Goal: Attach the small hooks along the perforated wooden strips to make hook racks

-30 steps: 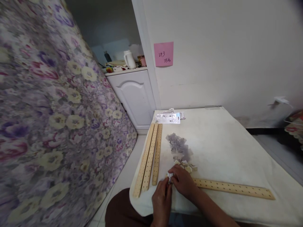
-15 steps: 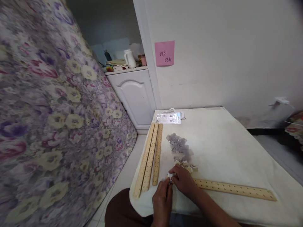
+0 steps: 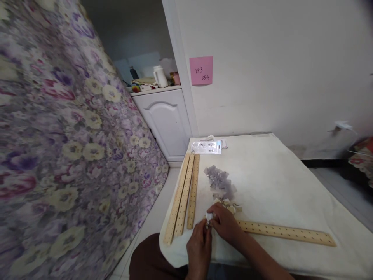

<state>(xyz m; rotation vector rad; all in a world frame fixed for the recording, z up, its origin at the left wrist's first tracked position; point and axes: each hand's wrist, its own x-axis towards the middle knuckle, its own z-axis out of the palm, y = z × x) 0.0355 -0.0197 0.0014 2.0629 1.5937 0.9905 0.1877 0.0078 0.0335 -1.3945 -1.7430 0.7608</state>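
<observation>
A small white piece [image 3: 209, 215] with a shiny bit at its lower edge is held between my two hands, over the near edge of the table. My left hand [image 3: 199, 242] is closed, its fingertips pinching the lower end of the piece. From the right, my right hand [image 3: 225, 224] pinches the same piece with thumb and fingers. Just beyond my right hand lies a small heap of cream-coloured pieces [image 3: 231, 207]. Behind that heap is a pile of small clear plastic bags [image 3: 219, 179] with shiny contents too small to name.
Three perforated wooden strips [image 3: 184, 192] lie lengthwise at the table's left. Another perforated strip [image 3: 287, 231] extends rightward from behind my right forearm. A clear blister pack [image 3: 206, 147] lies at the far left corner of the cloth-covered table [image 3: 271, 179]. A floral curtain [image 3: 87, 155] hangs at left.
Both hands stay together on the small white piece, which shows slightly more between the fingertips. The whole view has shifted a little; nothing else has visibly moved.
</observation>
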